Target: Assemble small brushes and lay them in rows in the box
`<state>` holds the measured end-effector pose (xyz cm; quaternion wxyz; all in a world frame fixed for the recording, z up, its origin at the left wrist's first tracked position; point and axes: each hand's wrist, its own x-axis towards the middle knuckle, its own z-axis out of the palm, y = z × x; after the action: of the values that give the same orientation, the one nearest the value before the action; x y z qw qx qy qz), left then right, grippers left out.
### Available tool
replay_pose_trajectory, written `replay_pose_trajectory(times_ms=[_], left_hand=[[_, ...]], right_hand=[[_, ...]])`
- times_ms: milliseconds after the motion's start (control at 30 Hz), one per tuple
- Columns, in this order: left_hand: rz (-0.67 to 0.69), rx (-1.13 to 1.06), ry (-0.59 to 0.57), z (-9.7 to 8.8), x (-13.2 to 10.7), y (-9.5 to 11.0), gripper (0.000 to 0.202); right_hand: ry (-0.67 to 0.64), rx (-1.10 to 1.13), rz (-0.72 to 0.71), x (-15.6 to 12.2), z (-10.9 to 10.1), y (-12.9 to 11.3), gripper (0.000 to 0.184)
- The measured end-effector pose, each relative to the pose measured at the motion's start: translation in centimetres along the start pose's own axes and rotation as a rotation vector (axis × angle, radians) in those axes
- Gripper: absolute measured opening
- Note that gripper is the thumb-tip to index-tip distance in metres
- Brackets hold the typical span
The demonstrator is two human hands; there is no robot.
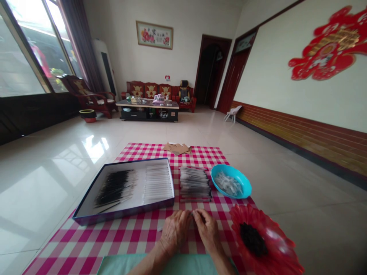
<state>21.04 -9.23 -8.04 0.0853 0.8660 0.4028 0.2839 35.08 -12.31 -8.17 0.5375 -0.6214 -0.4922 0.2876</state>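
Both hands lay low on the counter (pixel 94 244), on its pink checked cloth (pixel 126 236), at the near edge. The left hand (pixel 174 229) and the right hand (pixel 208 229) faced each other, knuckles up, and their tips met in the middle. The left fingers (pixel 183 217) were bent and drawn together, and so were the right fingers (pixel 200 217). Whatever sat between the tips was too small to make out, so I could not tell what they pinched, if anything. Just beyond the hands lay the tubes (pixel 195 183), a flat stack of thin clear pieces near the fingertips but apart from them. To the left of the stack sat a shallow box (pixel 120 215), with dark rods (pixel 113 187) in its left half and clear ones (pixel 157 182) in its right half. Right of the tubes stood a blue bowl (pixel 243 182) of small clear bits. Nearer, just beside the right hand, was a red flower-shaped dish (pixel 275 244) with a dark heap at its centre. Scraps of cardboard (pixel 177 148) lay at the far edge of the cloth, well apart from the hands.
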Motion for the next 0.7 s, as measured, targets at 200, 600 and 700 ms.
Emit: replay_pose_trajectory(times_ms=[200, 600, 700], left_hand=[[0.022, -0.001, 0.027, -0.13, -0.11, 0.11, 0.014], [0.042, 0.083, 0.075, -0.01, -0.04, -0.10, 0.015], [0.033, 0.077, 0.081, -0.04, -0.03, -0.10, 0.016]], right_hand=[[-0.058, 0.060, -0.033, -0.15, -0.32, 0.05, 0.028], [-0.087, 0.198, -0.068, 0.01, -0.69, -0.29, 0.021], [-0.073, 0.247, -0.032, -0.04, -0.32, -0.12, 0.035]])
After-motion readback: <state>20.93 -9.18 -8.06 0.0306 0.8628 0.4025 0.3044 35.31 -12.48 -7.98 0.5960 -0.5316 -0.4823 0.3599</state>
